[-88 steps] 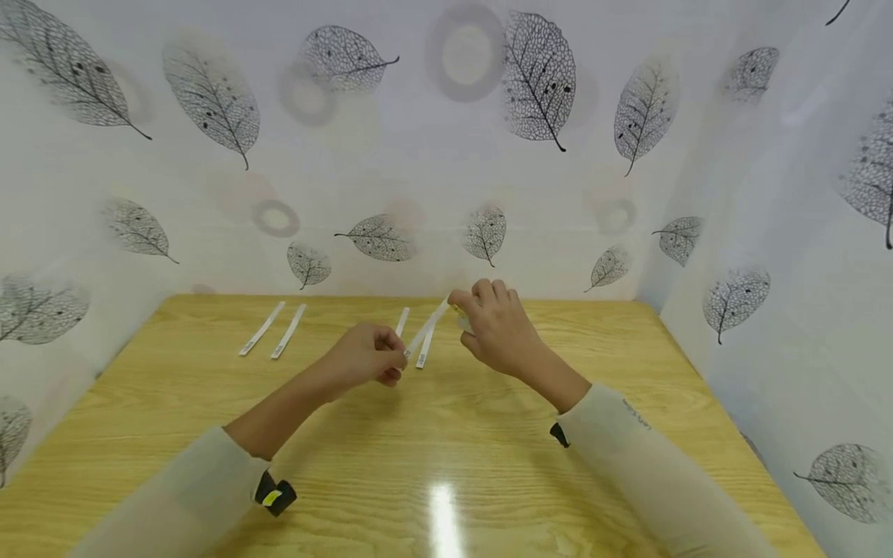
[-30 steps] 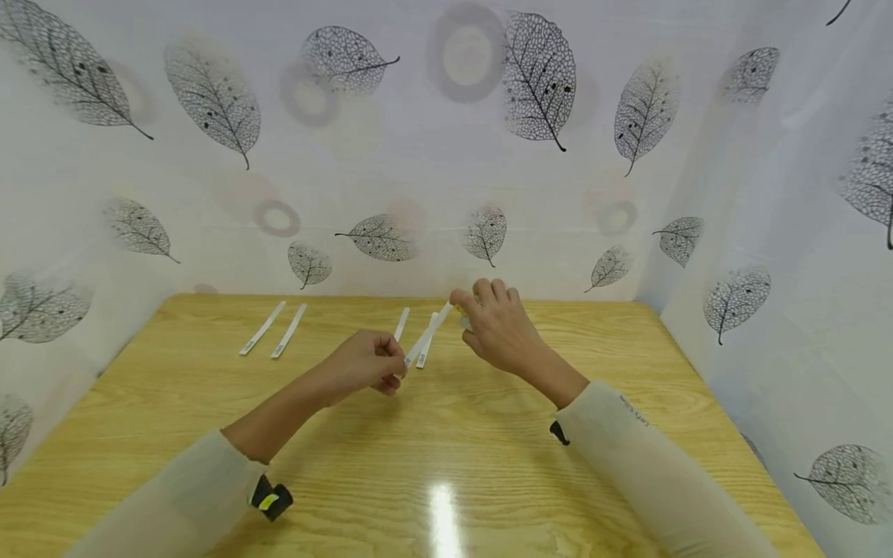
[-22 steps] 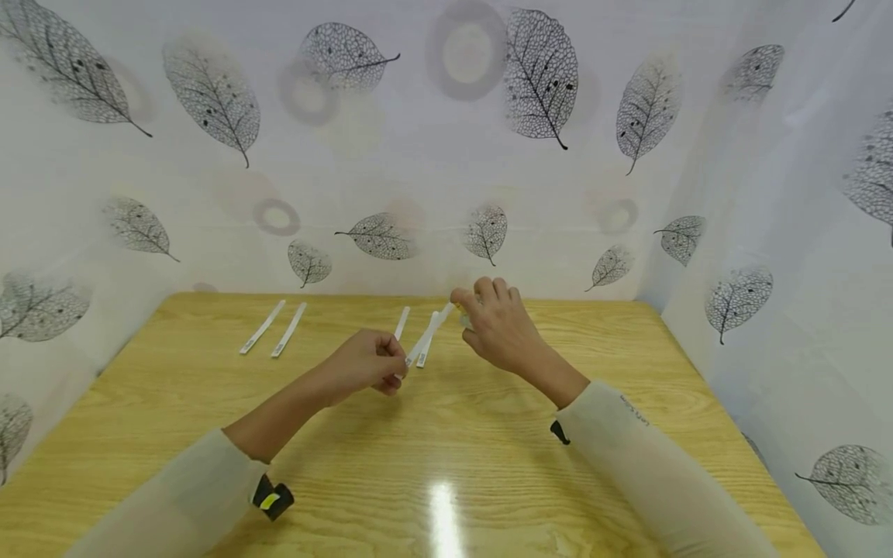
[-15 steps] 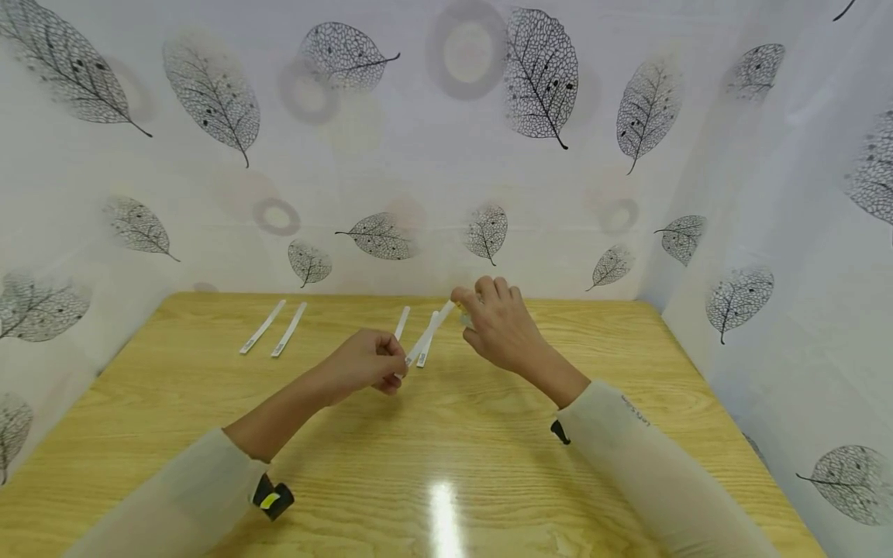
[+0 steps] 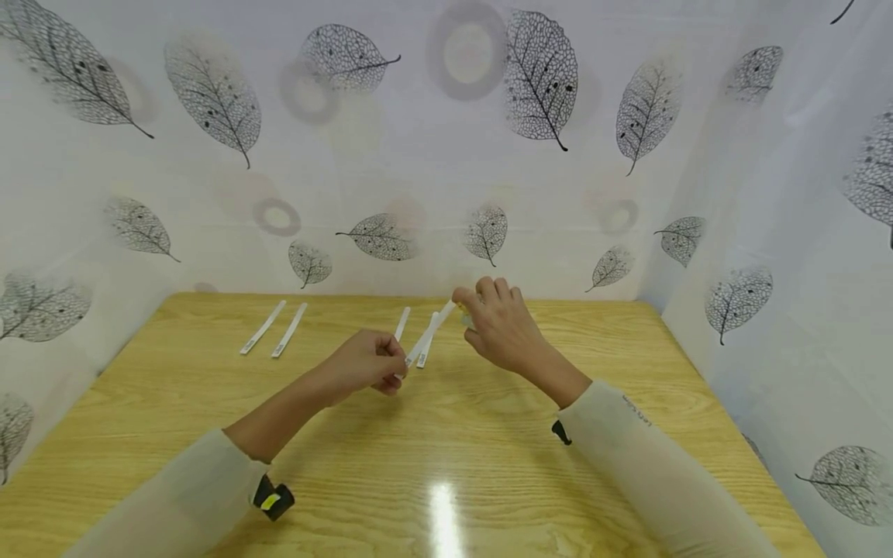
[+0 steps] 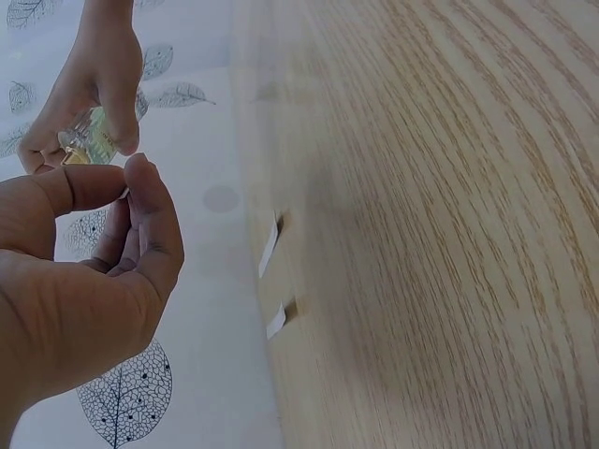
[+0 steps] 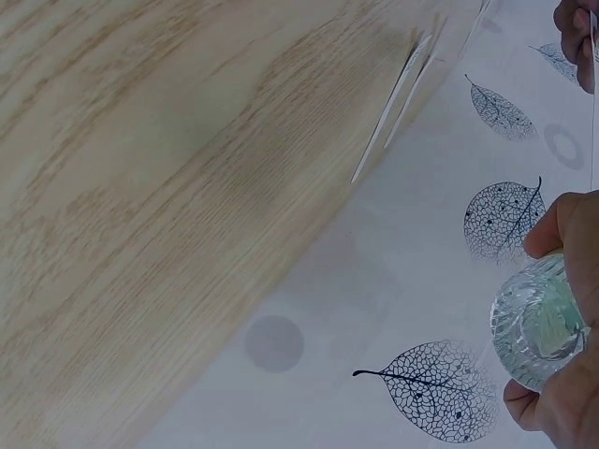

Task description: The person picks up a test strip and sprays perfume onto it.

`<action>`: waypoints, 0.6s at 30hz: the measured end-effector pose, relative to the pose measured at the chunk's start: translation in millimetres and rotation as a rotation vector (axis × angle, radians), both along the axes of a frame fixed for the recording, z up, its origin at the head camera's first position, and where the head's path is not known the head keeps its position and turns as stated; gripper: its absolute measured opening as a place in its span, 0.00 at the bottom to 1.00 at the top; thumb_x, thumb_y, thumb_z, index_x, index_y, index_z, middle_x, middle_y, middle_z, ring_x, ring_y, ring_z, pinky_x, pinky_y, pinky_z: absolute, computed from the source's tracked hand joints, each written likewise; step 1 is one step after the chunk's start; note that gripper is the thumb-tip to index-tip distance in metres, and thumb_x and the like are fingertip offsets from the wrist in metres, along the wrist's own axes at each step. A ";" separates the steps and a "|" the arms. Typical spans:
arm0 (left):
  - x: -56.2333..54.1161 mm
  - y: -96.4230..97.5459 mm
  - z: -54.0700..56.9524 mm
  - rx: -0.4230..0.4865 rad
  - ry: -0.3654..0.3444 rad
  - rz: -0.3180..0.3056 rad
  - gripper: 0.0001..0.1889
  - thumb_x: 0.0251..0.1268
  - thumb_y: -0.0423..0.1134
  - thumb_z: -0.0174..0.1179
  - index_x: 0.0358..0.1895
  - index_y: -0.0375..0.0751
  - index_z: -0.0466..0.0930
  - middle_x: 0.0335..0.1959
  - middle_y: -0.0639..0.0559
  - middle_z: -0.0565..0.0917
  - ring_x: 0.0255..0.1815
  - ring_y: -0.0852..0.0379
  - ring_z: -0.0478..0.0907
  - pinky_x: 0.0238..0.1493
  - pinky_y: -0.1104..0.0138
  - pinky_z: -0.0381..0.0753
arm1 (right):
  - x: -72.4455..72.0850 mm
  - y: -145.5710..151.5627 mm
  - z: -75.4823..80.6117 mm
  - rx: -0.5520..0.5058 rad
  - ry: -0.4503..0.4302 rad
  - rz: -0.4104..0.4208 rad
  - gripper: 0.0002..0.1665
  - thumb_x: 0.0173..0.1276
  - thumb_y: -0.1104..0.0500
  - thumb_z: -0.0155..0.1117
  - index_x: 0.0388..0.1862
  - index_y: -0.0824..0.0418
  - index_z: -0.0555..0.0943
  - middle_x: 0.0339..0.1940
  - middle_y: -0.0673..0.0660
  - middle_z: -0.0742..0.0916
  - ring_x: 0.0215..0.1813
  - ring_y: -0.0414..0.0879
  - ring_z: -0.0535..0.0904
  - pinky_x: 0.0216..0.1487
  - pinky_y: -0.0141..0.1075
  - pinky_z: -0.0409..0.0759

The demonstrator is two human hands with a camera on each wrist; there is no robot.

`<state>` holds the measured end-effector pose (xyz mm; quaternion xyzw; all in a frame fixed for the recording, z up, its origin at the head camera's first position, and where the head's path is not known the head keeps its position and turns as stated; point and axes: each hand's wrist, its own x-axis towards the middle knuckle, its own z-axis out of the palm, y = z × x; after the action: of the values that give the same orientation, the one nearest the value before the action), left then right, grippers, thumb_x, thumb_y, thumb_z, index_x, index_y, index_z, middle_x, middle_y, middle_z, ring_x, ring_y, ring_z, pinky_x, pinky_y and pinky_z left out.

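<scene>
One paper strip [image 5: 430, 333], pinched by our left hand [image 5: 368, 360] in the head view, slants lengthwise toward our right hand [image 5: 498, 324]. Left wrist view: our fingers [image 6: 155, 206] squeeze its end. Right wrist view: that hand grips a glass bottle [image 7: 530, 323].

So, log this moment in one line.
left hand: pinches white paper strip | right hand: grips clear ribbed bottle | yellow wooden table: four similar strips
</scene>
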<state>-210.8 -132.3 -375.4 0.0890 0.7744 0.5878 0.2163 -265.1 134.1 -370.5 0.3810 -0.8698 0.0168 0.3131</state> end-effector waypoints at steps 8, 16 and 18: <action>-0.4 0.7 -1.8 0.003 0.000 -0.004 0.05 0.69 0.31 0.61 0.40 0.31 0.78 0.36 0.40 0.82 0.36 0.48 0.83 0.41 0.58 0.89 | 0.3 0.7 -0.8 0.005 0.000 -0.003 0.28 0.61 0.64 0.67 0.59 0.56 0.70 0.42 0.61 0.75 0.34 0.53 0.65 0.30 0.40 0.60; -0.4 0.8 -2.2 0.001 0.002 0.001 0.05 0.68 0.31 0.60 0.40 0.31 0.78 0.35 0.40 0.82 0.36 0.49 0.83 0.41 0.58 0.89 | 0.5 -0.2 0.7 0.018 -0.004 -0.008 0.27 0.61 0.63 0.67 0.59 0.56 0.70 0.42 0.61 0.75 0.34 0.54 0.65 0.30 0.41 0.61; -0.9 0.6 -3.5 0.001 0.002 0.002 0.05 0.68 0.31 0.61 0.39 0.31 0.78 0.35 0.40 0.82 0.36 0.48 0.83 0.41 0.58 0.89 | 0.4 -0.5 0.3 0.018 -0.006 -0.010 0.27 0.62 0.63 0.66 0.59 0.56 0.70 0.42 0.61 0.75 0.35 0.54 0.66 0.30 0.41 0.62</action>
<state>-211.7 -131.7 -378.8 0.0890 0.7744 0.5884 0.2148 -264.8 133.6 -370.1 0.3793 -0.8728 0.0083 0.3071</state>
